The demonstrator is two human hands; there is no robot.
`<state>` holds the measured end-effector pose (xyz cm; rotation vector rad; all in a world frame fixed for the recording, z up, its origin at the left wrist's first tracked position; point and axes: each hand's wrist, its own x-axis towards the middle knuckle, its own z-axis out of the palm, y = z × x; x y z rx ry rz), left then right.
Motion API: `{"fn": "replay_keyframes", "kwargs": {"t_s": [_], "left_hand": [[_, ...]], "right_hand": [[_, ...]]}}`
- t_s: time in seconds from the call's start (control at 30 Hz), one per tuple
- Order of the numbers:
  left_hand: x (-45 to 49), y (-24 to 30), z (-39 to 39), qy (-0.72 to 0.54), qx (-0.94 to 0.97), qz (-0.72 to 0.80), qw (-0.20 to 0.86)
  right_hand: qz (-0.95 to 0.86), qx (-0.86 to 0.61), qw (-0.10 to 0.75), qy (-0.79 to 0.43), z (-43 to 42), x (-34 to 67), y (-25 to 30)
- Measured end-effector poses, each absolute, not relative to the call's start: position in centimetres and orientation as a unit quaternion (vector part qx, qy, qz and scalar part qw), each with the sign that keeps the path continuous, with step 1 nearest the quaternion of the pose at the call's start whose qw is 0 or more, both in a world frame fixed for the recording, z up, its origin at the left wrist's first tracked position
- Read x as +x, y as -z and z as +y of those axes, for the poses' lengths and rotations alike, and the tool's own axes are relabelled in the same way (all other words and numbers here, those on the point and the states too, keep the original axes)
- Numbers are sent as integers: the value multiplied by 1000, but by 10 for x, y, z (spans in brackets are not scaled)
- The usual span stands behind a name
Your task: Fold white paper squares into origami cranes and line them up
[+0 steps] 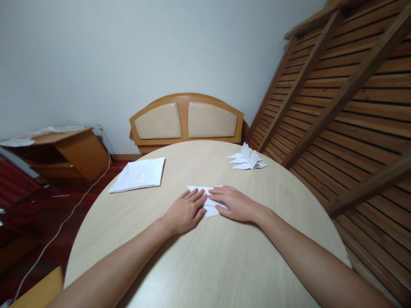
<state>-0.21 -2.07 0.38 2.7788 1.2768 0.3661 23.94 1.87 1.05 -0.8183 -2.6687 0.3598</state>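
Observation:
A small folded white paper lies near the middle of the round light-wood table. My left hand lies flat on the paper's left part, fingers stretched out and pressing down. My right hand rests on its right part, fingers extended and pointing left, fingertips almost meeting those of the left hand. Much of the paper is hidden under both hands.
A stack of white paper sheets lies at the table's left rear. Finished folded paper figures sit at the right rear. Behind the table stand a padded headboard, a slatted wooden frame on the right and a cabinet on the left.

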Motion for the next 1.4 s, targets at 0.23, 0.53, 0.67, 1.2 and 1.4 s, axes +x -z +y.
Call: {"fn": "replay_keyframes", "kwargs": {"t_s": [0.23, 0.53, 0.67, 1.2, 1.4], "left_hand": [[-11, -2, -17, -140, 896, 418, 61], [-12, -9, -13, -176, 884, 431, 42], [-12, -11, -6, -194, 865, 462, 35], [-21, -15, -9, -347, 769, 537, 18], [-24, -19, -9, -373, 793, 478, -59]], "right_hand": [[-929, -268, 189, -170, 16, 239, -18], [-895, -339, 212, -198, 12, 233, -22], [-871, -371, 234, -222, 12, 234, -25], [-779, -387, 417, -265, 23, 235, -17], [-718, -427, 412, -364, 31, 232, 0]]}}
